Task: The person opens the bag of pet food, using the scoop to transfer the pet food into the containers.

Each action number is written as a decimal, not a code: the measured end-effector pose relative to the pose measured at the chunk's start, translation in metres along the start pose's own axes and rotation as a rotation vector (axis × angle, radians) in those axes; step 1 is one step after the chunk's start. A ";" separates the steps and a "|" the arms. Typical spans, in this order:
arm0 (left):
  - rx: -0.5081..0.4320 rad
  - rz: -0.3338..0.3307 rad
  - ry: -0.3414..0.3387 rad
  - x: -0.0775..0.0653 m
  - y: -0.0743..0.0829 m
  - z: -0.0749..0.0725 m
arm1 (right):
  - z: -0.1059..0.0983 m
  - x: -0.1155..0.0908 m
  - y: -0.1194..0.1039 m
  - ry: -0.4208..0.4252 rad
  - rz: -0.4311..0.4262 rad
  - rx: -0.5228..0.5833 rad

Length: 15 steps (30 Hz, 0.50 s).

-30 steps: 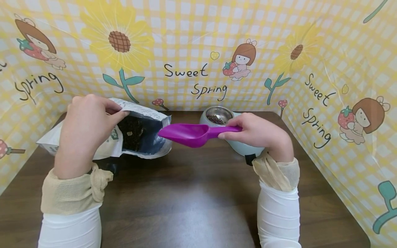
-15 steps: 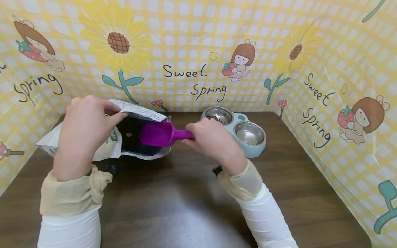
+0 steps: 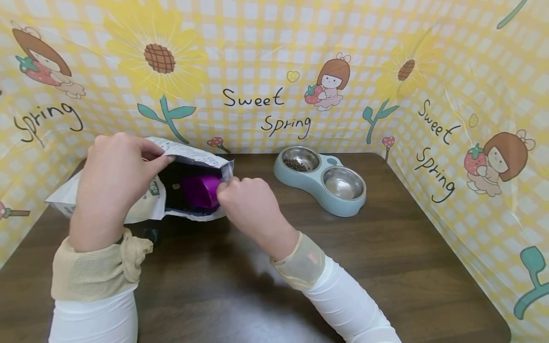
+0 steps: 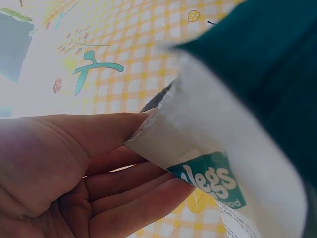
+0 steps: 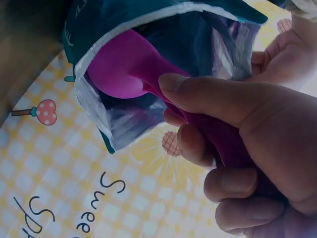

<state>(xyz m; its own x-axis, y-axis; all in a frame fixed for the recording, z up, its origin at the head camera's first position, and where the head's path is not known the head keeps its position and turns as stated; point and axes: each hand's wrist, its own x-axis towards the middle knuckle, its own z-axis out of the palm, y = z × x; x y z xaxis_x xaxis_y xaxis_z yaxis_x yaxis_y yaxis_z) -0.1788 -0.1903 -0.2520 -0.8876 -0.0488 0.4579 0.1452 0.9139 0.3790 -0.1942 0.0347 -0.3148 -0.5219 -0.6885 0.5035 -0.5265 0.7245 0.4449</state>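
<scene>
My left hand (image 3: pixel 113 181) pinches the top edge of a white pet food bag (image 3: pixel 143 209), which lies on its side with its mouth facing right. In the left wrist view thumb and fingers hold the torn edge of the bag (image 4: pixel 257 183), near a green label. My right hand (image 3: pixel 255 209) grips the handle of a purple scoop (image 3: pixel 200 190) right at the bag's mouth. The scoop's bowl is inside the bag, over dark contents. From the right wrist view, the fingers wrap the scoop handle (image 5: pixel 223 139) with the thumb along its top.
Behind and right of my right hand stands a light blue double bowl stand (image 3: pixel 312 189). Its left steel bowl holds brown kibble (image 3: pixel 296 165); the right steel bowl (image 3: pixel 343 183) shows bare metal. A yellow checked cloth (image 3: pixel 253 52) walls the back and sides of the wooden table (image 3: pixel 386 267).
My right hand has moved left from beside the bowls, carrying the scoop into the bag's mouth. The double bowl stand is now uncovered. My left hand keeps its hold on the bag.
</scene>
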 end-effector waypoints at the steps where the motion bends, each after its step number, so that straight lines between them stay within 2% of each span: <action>1: 0.002 0.000 0.000 0.000 0.000 0.000 | 0.001 0.000 -0.002 0.003 -0.005 -0.013; 15: -0.003 0.014 -0.015 0.001 -0.001 0.001 | 0.018 0.003 -0.019 0.001 -0.034 -0.045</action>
<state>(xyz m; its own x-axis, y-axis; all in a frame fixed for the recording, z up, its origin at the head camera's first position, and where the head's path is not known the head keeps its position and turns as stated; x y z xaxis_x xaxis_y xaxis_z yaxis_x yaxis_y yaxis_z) -0.1799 -0.1913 -0.2526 -0.8918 -0.0301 0.4515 0.1591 0.9132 0.3751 -0.1982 0.0184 -0.3347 -0.5033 -0.7131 0.4880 -0.5137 0.7011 0.4945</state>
